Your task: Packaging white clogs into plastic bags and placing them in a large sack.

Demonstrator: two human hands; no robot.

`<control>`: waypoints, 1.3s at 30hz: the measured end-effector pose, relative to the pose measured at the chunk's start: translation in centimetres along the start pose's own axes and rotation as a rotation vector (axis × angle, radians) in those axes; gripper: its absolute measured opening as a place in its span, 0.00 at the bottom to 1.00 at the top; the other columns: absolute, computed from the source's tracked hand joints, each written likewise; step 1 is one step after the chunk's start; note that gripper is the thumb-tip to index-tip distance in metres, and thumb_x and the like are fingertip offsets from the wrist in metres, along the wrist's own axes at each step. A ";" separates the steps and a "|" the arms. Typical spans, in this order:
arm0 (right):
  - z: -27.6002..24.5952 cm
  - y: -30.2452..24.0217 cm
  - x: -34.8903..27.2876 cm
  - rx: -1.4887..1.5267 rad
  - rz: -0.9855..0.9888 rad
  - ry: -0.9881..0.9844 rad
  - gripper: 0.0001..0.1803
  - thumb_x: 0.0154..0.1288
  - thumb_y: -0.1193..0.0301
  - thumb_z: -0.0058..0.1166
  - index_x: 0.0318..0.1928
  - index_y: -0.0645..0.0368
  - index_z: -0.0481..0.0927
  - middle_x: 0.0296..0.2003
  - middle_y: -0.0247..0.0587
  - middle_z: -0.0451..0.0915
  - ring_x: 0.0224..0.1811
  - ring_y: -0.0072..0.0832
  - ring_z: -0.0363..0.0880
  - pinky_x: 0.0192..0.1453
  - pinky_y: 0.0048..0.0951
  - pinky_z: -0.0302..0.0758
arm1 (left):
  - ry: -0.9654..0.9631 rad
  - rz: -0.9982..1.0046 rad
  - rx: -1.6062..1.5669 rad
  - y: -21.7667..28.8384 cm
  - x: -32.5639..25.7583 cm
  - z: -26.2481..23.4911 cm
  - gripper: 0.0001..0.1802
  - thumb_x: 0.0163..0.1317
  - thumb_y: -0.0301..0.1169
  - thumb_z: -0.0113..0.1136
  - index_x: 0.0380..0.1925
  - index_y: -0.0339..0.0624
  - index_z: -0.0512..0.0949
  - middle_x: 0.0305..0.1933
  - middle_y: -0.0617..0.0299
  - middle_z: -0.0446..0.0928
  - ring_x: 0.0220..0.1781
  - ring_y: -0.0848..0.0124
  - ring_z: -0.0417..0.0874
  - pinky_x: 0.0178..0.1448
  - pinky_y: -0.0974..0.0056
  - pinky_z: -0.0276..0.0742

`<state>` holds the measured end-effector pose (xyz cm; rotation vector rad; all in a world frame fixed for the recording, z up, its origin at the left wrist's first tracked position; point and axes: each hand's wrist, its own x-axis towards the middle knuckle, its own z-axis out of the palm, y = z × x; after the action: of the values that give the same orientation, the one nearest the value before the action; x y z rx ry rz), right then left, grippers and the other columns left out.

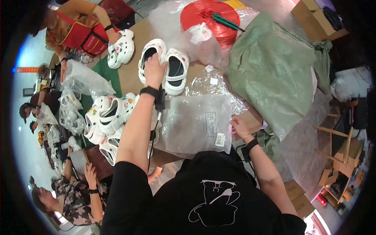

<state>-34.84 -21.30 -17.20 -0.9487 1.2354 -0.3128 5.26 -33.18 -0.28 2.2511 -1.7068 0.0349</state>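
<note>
Low in the frame, right of centre, the right hand [239, 126] pinches the right edge of a clear plastic bag [197, 123] lying flat on the brown table [129, 74] at centre. Just left of the bag, a heap of white clogs with coloured charms [107, 117] sits at centre left. Above centre, the left hand [154, 70] reaches up and grips a pair of plain white clogs [163, 64], fingers curled over the inner edge of the left shoe. Right of centre lies a green woven sack [274, 66]. At the upper middle rests a red spool of twine [209, 17]. In the upper left, another person's hand [116, 36] rests on a second decorated pair [121, 49].
</note>
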 end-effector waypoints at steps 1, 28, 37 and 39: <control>-0.4 0.2 -0.1 -0.001 0.007 0.001 0.05 0.66 0.69 0.49 0.38 0.56 0.70 0.28 0.33 0.74 0.25 0.21 0.75 0.24 0.24 0.77 | 0.155 0.079 -0.145 1.3 -1.0 -0.7 0.18 0.56 0.33 0.62 0.43 0.36 0.72 0.41 0.46 0.75 0.45 0.49 0.75 0.49 0.52 0.72; -3.4 2.8 0.7 -0.218 0.010 0.258 0.03 0.61 0.75 0.50 0.35 0.60 0.75 0.24 0.34 0.77 0.25 0.23 0.77 0.30 0.25 0.75 | -0.419 -0.526 -0.733 -4.1 -36.1 5.1 0.13 0.58 0.33 0.61 0.41 0.39 0.74 0.31 0.53 0.76 0.35 0.59 0.78 0.42 0.59 0.74; 0.2 2.7 -2.1 -0.242 -0.032 0.084 0.07 0.62 0.70 0.53 0.36 0.61 0.73 0.23 0.39 0.77 0.20 0.27 0.77 0.22 0.30 0.76 | 0.053 -0.504 -0.515 -6.0 -33.0 1.6 0.13 0.59 0.26 0.58 0.44 0.37 0.73 0.45 0.51 0.72 0.44 0.56 0.76 0.49 0.58 0.72; 1.8 2.2 -2.3 -0.213 0.063 0.058 0.08 0.62 0.70 0.52 0.37 0.62 0.73 0.23 0.40 0.77 0.19 0.27 0.78 0.21 0.29 0.75 | 0.186 -0.490 -0.367 -7.2 -32.5 -0.5 0.18 0.56 0.26 0.59 0.48 0.38 0.71 0.47 0.51 0.71 0.49 0.54 0.73 0.53 0.56 0.70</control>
<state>-34.66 -17.63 -17.31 -1.0861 1.3686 -0.1615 2.74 -0.97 -8.23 2.2317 -0.9449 -0.1610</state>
